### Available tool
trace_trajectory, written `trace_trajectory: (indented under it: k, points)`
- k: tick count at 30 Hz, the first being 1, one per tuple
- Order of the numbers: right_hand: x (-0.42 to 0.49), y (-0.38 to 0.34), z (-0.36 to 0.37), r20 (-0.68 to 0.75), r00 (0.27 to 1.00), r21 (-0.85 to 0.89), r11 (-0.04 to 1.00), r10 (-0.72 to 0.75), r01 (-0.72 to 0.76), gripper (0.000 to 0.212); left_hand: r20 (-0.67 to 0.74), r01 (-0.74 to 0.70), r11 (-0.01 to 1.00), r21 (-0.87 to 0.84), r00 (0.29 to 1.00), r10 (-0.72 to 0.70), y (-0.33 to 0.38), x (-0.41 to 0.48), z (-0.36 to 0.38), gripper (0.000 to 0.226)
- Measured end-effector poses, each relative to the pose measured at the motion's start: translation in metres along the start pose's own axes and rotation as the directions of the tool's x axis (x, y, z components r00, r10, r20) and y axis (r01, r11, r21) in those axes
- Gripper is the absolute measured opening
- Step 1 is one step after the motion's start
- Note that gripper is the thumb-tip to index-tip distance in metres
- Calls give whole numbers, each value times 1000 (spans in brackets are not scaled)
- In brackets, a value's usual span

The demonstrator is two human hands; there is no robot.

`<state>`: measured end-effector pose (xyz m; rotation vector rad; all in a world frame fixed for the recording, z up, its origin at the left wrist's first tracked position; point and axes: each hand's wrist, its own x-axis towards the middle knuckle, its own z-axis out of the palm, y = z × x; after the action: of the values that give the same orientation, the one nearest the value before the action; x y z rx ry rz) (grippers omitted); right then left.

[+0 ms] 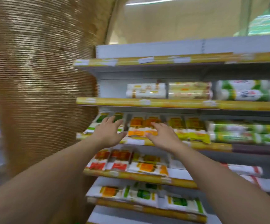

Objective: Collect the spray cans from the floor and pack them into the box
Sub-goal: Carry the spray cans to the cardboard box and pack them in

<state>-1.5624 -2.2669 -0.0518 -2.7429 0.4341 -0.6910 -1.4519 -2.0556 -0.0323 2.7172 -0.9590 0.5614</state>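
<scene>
No spray can, floor or box shows in this blurred head view. Both my arms stretch forward toward a shop shelf. My left hand (109,132) is held out with its fingers spread and straight, empty, in front of green and white packets. My right hand (162,135) is also empty, fingers extended, just in front of an orange and white packet (139,126) on the middle shelf. Whether either hand touches a packet cannot be told through the blur.
A shelving unit (147,102) with yellow price strips fills the right side, stocked with flat packets and rolls on several levels. A wide pillar wrapped in brown rope (39,78) stands close on the left. The top shelf (163,49) is bare.
</scene>
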Motion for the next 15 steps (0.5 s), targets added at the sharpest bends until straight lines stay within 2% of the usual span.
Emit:
trace_trajectory:
  k: [6,10,15]
  points:
    - [55,-97,95,116,982,74,987,-150,142,75,17,196,980,25,980,-196,-138,-35,10,69]
    - [82,-151,154,159,961,145,969,-224,202,73,40,361,932,23,932,-361,-210,-57,20,72]
    - [100,-199,243,245,920,251,937,-306,245,78,69,500,863,68,861,-504,-286,-63,52,79]
